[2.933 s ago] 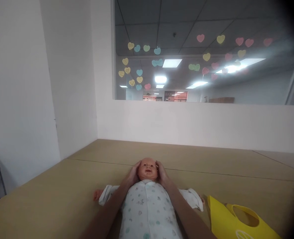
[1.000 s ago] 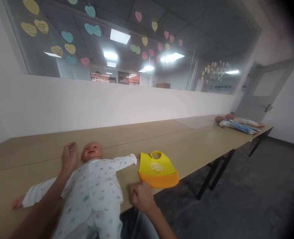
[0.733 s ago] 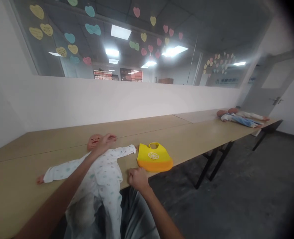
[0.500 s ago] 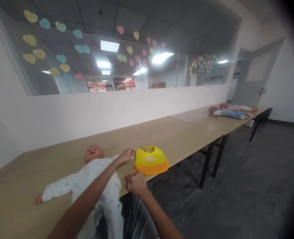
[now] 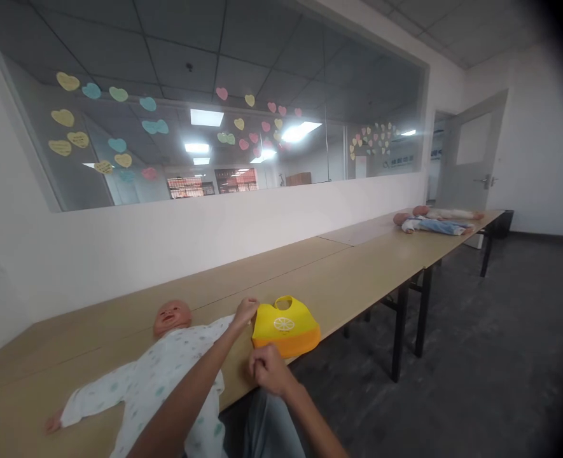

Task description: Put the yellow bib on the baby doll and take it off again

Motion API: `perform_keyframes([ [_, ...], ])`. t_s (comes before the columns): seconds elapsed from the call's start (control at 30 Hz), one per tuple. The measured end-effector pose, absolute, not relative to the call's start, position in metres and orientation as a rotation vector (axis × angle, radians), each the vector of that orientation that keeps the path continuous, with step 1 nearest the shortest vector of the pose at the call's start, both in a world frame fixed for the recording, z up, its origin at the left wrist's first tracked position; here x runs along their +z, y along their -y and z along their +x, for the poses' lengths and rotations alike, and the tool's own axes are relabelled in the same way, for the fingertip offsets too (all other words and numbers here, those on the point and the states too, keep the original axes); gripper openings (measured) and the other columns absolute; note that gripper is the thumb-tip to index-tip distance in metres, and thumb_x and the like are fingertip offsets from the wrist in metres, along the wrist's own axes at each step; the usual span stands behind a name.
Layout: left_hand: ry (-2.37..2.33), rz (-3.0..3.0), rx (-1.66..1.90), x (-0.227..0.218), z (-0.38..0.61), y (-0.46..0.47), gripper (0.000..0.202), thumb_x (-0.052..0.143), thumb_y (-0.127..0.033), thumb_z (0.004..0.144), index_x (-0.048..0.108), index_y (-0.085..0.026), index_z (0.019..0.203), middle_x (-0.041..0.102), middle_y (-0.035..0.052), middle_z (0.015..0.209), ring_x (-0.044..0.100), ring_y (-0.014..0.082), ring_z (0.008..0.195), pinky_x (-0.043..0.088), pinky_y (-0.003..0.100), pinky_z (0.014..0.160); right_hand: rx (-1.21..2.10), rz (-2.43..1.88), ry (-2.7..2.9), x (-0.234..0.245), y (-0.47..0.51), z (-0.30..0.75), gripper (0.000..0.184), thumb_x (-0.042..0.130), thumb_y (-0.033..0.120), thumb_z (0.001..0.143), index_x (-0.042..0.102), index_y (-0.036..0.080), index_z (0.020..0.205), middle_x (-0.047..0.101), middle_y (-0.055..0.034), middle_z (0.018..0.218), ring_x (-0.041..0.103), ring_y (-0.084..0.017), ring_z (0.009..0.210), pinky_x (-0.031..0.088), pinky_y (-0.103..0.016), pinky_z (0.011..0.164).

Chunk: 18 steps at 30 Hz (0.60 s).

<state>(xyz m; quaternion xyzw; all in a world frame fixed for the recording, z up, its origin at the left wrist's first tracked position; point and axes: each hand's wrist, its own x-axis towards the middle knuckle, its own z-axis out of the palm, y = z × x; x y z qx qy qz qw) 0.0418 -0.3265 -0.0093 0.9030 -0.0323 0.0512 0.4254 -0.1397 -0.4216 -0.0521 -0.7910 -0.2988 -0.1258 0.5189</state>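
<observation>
A baby doll (image 5: 154, 372) in a white patterned outfit lies face up on the table, one arm stretched towards the bib. Reaching across its body, my left hand (image 5: 247, 312) is closed at the end of that sleeve, beside the upper left corner of a yellow bib (image 5: 285, 324). Its fingertips hide whether they grip the doll's hand or anything else. The bib lies flat, with an orange lower pocket and a white citrus-slice print. My right hand (image 5: 270, 369) is in a loose fist by the bib's lower left corner, with nothing visible in it.
The long wooden table (image 5: 357, 273) runs along a wall with a window (image 5: 262, 76) dotted with heart-shaped notes. Two more dolls (image 5: 434, 224) lie at its far right end. Black table legs (image 5: 399, 337) stand on the dark floor, and a grey door (image 5: 472, 152) stands beyond.
The view has tilted up slightly, so the scene sits lower. Both hands stay closed by the bib's left side; the right fist has turned a little. The bib and doll have not visibly moved.
</observation>
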Motion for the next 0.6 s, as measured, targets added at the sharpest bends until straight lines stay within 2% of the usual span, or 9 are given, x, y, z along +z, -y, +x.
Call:
perform_keyframes([
  [0.1, 0.156, 2.148, 0.091, -0.016, 0.036, 0.324, 0.027, 0.062, -0.04, 0.086, 0.064, -0.017, 0.1, 0.073, 0.005, 0.088, 0.07, 0.019, 0.076, 0.049, 0.024, 0.062, -0.523, -1.697, 0.657, -0.032, 0.469, -0.121, 0.021, 0.043, 0.011, 0.063, 0.061, 0.019, 0.056, 0.06, 0.0018, 0.055, 0.054, -0.011, 0.054, 0.037, -0.021, 0.058],
  [0.23, 0.369, 2.157, 0.104, -0.025, 0.025, 0.322, 0.029, 0.058, -0.044, 0.088, 0.066, -0.017, 0.095, 0.074, 0.0063, 0.092, 0.069, 0.0214, 0.082, 0.052, 0.027, 0.069, -0.701, -1.754, 0.251, -0.016, 0.547, -0.069, 0.019, 0.043, 0.02, 0.074, 0.061, 0.02, 0.066, 0.062, -0.0014, 0.065, 0.056, -0.016, 0.065, 0.038, -0.024, 0.063],
  [0.43, 0.454, 2.178, 0.196, -0.045, 0.009, 0.312, 0.029, 0.046, -0.04, 0.098, 0.067, -0.023, 0.107, 0.076, 0.0092, 0.12, 0.07, 0.0223, 0.109, 0.054, 0.032, 0.095, -0.482, -2.123, -0.226, -0.054, 0.619, -0.02, 0.024, 0.046, 0.023, 0.091, 0.069, 0.015, 0.091, 0.075, -0.0109, 0.094, 0.066, -0.019, 0.086, 0.042, -0.025, 0.071],
  [0.53, 0.404, 2.178, 0.231, -0.047, 0.0, 0.312, 0.029, 0.044, -0.04, 0.1, 0.067, -0.024, 0.106, 0.076, 0.0088, 0.119, 0.07, 0.023, 0.111, 0.054, 0.034, 0.098, -0.49, -2.179, -0.264, -0.07, 0.625, -0.013, 0.03, 0.045, 0.023, 0.096, 0.072, 0.013, 0.103, 0.076, -0.0138, 0.104, 0.069, -0.021, 0.093, 0.044, -0.026, 0.076],
  [0.6, 0.37, 2.191, 0.253, -0.045, -0.005, 0.314, 0.03, 0.043, -0.041, 0.099, 0.067, -0.024, 0.102, 0.077, 0.0082, 0.116, 0.069, 0.0233, 0.109, 0.054, 0.035, 0.098, -0.468, -2.224, -0.242, -0.074, 0.623, -0.009, 0.031, 0.046, 0.025, 0.096, 0.073, 0.013, 0.104, 0.077, -0.0146, 0.105, 0.07, -0.022, 0.094, 0.045, -0.027, 0.077],
])
